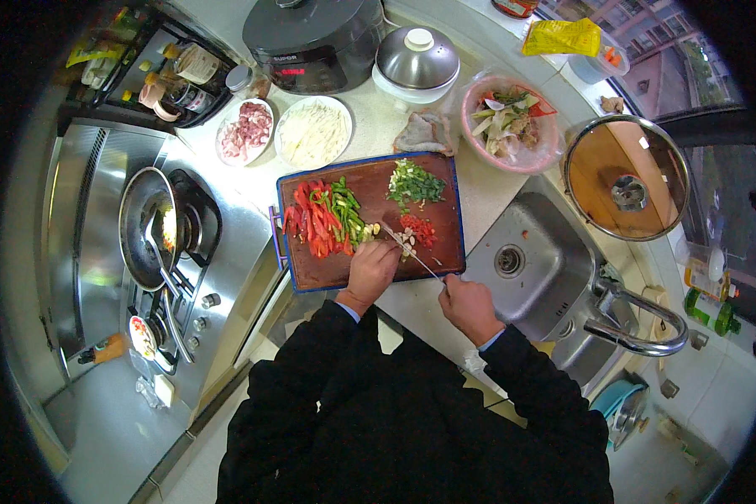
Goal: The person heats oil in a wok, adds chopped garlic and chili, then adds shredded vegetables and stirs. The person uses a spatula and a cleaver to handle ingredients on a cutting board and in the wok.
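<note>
A wooden cutting board point(365, 189) with a blue rim lies in front of me. My right hand point(470, 307) grips a kitchen knife point(414, 254), its blade angled up and left across sliced garlic point(406, 239). Close to the blade, my left hand point(374, 268) rests on the board by pale garlic pieces; its fingertips are partly hidden, so whether they pinch anything is unclear. Left of it lie red pepper strips point(312, 220) and green pepper strips point(346, 206). Chopped scallion point(414, 184) sits at the upper right of the board, above diced red pepper point(419, 230).
Plates of cut meat point(247, 132) and white shreds point(313, 132) stand behind the board. A pink bowl of scraps point(510, 165) and a sink point(529, 246) are to the right. On the stove at left sits a wok point(140, 252) holding a metal utensil point(157, 249).
</note>
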Tool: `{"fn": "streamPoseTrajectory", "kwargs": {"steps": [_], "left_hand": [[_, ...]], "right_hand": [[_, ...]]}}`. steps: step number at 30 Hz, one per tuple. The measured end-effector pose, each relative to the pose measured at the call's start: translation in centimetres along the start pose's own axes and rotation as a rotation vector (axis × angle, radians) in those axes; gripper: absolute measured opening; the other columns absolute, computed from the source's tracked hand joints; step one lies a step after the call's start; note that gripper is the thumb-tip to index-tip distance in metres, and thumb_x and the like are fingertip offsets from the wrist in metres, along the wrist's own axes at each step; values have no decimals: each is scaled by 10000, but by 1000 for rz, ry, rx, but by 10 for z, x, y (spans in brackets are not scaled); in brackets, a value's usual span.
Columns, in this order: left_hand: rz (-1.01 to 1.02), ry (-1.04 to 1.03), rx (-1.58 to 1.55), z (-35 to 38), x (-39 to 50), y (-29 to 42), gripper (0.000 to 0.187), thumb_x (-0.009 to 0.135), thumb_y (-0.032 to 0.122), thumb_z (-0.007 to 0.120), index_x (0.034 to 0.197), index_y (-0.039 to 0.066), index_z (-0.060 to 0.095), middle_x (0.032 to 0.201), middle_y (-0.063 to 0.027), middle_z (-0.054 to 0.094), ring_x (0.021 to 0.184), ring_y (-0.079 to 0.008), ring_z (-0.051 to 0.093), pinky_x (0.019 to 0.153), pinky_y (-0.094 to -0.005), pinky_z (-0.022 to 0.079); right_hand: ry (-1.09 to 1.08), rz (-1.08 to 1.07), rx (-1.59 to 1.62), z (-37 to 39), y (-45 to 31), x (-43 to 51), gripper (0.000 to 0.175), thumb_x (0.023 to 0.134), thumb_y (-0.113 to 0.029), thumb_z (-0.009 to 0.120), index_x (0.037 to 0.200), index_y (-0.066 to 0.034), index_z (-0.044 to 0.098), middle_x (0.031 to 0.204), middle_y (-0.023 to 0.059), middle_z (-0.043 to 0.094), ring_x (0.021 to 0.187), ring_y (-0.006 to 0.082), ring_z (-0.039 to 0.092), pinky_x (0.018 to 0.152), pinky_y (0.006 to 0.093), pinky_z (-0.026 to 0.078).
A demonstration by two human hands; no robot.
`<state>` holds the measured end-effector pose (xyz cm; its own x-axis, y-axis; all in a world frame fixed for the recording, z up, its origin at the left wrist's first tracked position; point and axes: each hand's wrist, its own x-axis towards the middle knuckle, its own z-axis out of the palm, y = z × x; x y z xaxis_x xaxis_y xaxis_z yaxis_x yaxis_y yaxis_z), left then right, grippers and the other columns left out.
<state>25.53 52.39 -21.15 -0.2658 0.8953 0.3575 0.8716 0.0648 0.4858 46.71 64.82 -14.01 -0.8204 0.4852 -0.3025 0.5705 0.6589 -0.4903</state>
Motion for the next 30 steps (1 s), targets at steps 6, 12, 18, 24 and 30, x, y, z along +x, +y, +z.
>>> {"fn": "streamPoseTrajectory", "kwargs": {"steps": [6,12,18,24,30], "left_hand": [[13,-77,-38,3,-2,-6,183,802,80,711,984,63,701,1042,-73,687,964,-286,652,845,-424,521],[30,-97,-60,-2,-3,-6,138,837,84,670,971,53,689,1064,-78,683,985,-287,654,879,-415,529],[-105,48,-110,-3,4,11,162,804,40,716,963,56,685,1022,-91,688,928,-300,671,811,-398,564],[-167,64,-125,-4,7,16,151,812,27,725,956,52,686,997,-89,692,921,-299,678,804,-396,569],[-166,87,-123,-2,6,20,145,819,28,721,959,50,690,1011,-101,703,916,-309,687,803,-404,570]], "right_hand": [[-117,67,-59,16,5,7,230,898,-234,623,930,-11,580,732,212,682,690,422,683,641,559,547],[-28,55,5,19,6,7,239,903,-248,628,935,-16,582,728,213,678,677,419,683,627,560,536],[25,37,2,2,14,-4,202,906,-230,616,948,-35,584,715,204,675,647,417,674,613,562,528],[-38,53,-46,12,18,3,188,907,-209,583,941,-23,587,727,210,683,669,417,688,618,561,538],[-3,76,-91,30,18,4,178,891,-204,609,905,-29,577,686,185,669,642,402,672,605,554,522]]}}
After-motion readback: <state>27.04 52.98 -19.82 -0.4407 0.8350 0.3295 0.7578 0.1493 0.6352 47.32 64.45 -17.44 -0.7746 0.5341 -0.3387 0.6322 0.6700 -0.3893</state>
